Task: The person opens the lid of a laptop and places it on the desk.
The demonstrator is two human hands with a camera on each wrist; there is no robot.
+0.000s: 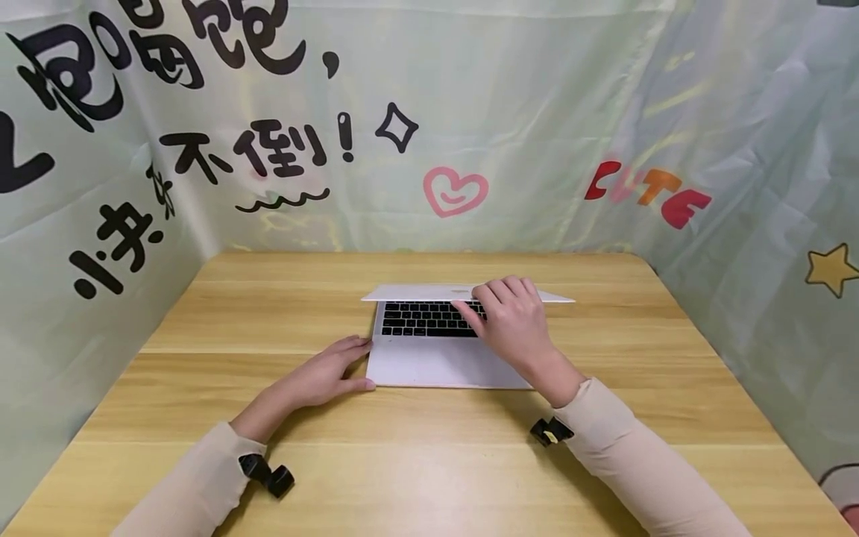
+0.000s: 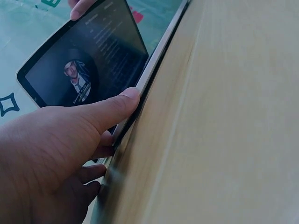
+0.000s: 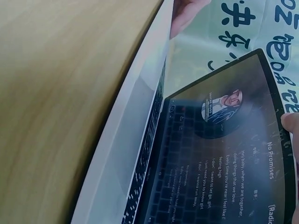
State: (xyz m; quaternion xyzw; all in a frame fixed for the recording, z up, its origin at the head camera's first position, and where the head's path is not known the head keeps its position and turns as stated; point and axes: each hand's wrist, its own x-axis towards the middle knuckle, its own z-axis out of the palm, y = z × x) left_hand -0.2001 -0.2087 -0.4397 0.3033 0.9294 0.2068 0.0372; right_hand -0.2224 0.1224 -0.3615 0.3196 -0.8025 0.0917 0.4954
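The left hand (image 2: 51, 147) touches the edge of an open laptop (image 2: 161, 46) on a wood-grain table (image 2: 229, 116); the right hand (image 2: 81, 7) meets the lit screen (image 2: 49, 77), whose text (image 2: 106, 35) seems too blurred to read.

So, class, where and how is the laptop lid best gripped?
Probably the laptop lid by its free edge, near the middle, coming from the front and pinching across screen and back: it leans partly open over the keyboard, so that thin edge sits raised at the front. The right hand grips there.
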